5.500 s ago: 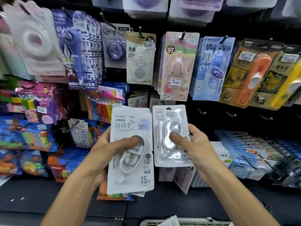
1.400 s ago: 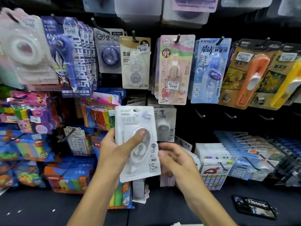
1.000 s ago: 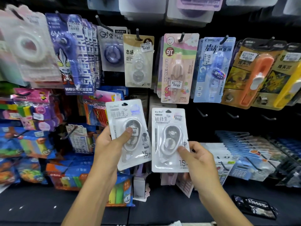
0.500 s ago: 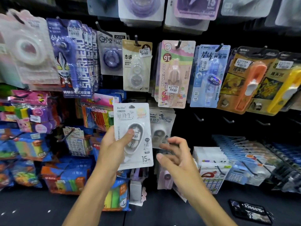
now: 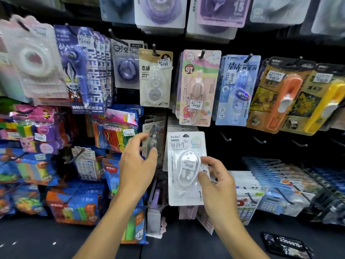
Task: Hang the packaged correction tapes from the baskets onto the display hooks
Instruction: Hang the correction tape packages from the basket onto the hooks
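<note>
Nearest to me, my right hand has its grip on a white packaged correction tape, thumb pinching the front of the clear blister and the fingers curled round the card's right edge. The pack stands upright in front of the middle row of the display, its top just under the pink My Melody pack, over a stack of like white packs behind it; whether its hole is on a hook I cannot tell.

My left hand is beside it, holding nothing, fingers loosely spread and reaching toward a grey pack hanging left of the white one.

Farther right, three bare hooks stick out of the dark board. Above them hang a blue pack, an orange pack and a yellow pack. Up left are a tan pack, a purple Superhero pack and blurred clear tape rolls. Low on the right, a dark card with numbers lies on the black shelf.
</note>
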A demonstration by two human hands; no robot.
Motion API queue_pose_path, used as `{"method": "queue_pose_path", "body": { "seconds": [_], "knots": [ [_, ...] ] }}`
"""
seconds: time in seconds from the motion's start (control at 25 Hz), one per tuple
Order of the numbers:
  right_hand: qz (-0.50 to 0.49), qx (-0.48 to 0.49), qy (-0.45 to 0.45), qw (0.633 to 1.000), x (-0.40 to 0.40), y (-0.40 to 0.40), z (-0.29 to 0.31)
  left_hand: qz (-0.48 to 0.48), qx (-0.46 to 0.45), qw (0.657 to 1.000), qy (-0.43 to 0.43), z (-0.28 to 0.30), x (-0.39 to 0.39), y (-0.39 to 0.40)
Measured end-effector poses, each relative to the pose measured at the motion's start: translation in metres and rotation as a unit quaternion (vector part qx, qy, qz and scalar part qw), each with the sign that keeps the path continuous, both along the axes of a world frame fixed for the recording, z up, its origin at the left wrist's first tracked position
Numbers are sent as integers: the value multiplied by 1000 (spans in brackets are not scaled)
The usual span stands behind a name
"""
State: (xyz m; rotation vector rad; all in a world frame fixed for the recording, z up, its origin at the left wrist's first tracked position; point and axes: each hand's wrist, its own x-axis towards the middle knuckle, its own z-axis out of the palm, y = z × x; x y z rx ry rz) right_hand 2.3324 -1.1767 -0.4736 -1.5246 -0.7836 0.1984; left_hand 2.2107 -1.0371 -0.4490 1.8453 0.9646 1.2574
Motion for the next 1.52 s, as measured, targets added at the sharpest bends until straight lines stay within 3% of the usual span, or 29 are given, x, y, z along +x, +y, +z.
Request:
{"method": "queue_pose_path", "body": {
  "seconds": [0.16,0.28,0.36,0.44,0.56,0.64,0.72,1.08,1.2,1.32,1.4,1.44,1.52],
  "knots": [
    [-61,-50,-108,991,-1,-5,-3,-86,10,994,70,6,5,12],
    [-11,-97,-78,992,9,6,1,-75,11,995,69,5,4,17],
    [9,-199,-87,976,16,15,-1,-76,17,994,77,4,4,17],
    [-66,-254,-267,927,13,11,-6,-79,16,993,82,2,2,16],
    [-19,-248,-534,808,10,11,-18,-70,19,994,76,0,4,15],
    [29,-312,-595,740,21,28,-20,-60,23,995,83,0,6,13],
    [75,-361,-572,733,34,49,-18,-51,37,993,100,-2,8,10],
    [93,-432,-525,727,62,109,2,-57,63,989,124,-7,6,16],
    [82,-387,-530,750,52,82,-19,-67,56,991,103,-10,4,8],
    [134,-377,-446,801,35,11,-77,-70,-23,990,124,-39,6,-22],
    [162,-413,-386,809,23,-49,-128,-128,-29,958,255,-64,16,-49],
    [167,-445,-358,804,14,-80,-153,-176,-4,920,349,-78,23,-64],
    [175,-521,-299,780,-7,-131,-195,-294,34,804,516,-107,30,-95]
  ]
}}
